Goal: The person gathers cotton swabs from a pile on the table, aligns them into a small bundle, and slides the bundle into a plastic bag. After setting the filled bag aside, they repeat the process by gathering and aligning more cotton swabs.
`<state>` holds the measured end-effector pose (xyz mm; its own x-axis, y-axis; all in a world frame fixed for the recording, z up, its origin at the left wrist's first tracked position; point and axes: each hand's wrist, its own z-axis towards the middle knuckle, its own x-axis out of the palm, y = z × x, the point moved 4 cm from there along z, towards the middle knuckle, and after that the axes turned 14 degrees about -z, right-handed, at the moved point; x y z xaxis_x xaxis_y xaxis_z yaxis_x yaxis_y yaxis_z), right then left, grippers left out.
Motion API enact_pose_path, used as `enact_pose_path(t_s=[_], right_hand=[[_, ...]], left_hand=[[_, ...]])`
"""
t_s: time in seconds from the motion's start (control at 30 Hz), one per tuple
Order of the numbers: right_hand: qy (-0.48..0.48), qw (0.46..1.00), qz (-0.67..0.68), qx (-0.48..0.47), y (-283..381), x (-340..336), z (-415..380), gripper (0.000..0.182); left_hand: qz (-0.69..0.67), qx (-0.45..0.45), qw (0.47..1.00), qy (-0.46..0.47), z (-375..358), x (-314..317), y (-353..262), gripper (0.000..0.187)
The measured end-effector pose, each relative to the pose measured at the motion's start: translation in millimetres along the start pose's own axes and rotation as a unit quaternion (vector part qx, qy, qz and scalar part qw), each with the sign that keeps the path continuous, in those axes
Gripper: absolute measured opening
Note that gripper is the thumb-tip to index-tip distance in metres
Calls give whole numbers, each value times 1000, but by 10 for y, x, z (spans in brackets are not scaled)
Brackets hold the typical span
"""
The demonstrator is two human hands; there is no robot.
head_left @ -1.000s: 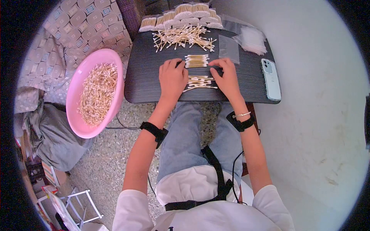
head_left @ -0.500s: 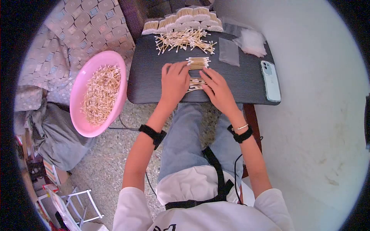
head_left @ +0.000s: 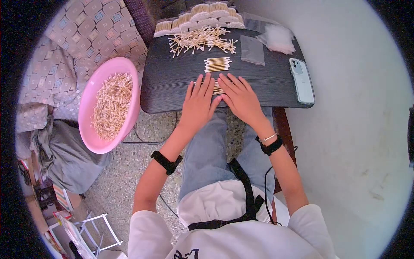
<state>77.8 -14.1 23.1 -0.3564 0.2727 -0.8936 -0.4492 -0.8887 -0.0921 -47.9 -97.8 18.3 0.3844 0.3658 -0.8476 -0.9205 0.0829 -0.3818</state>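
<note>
My left hand (head_left: 198,103) lies flat near the front edge of the dark table (head_left: 164,93), fingers stretched forward. Beside it my right hand (head_left: 242,100) is also flat, fingers extended, the thumbs nearly meeting. Both cover the ends of a small group of cotton swabs (head_left: 217,89), whose wooden sticks show between the fingers. Just beyond the fingertips lies a neat row of cotton swabs (head_left: 217,64), side by side and apart from both hands. Farther back is a loose heap of cotton swabs (head_left: 200,41), pointing every way.
Packed bundles of swabs (head_left: 202,15) are stacked at the table's back. Clear plastic bags (head_left: 252,49) and a pale stack of bags (head_left: 278,39) lie right of the heap. A phone (head_left: 303,82) rests at the right edge. Left stands a pink basin (head_left: 88,138) full of swabs.
Both hands have drawn back from the neat row toward me and now lie over the nearer swabs. The neat row is uncovered. The view has shifted slightly.
</note>
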Motion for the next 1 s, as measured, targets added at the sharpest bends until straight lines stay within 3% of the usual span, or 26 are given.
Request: enact_pose_path(t_s=[0.37,1.0], right_hand=[[-10,1000,2,3,-4,13,3,43],[9,999,33,-6,-46,3,-13,43]], left_hand=[[1,-2,1000,-25,77,42,32,57],[10,39,998,57,-52,-15,44,73]])
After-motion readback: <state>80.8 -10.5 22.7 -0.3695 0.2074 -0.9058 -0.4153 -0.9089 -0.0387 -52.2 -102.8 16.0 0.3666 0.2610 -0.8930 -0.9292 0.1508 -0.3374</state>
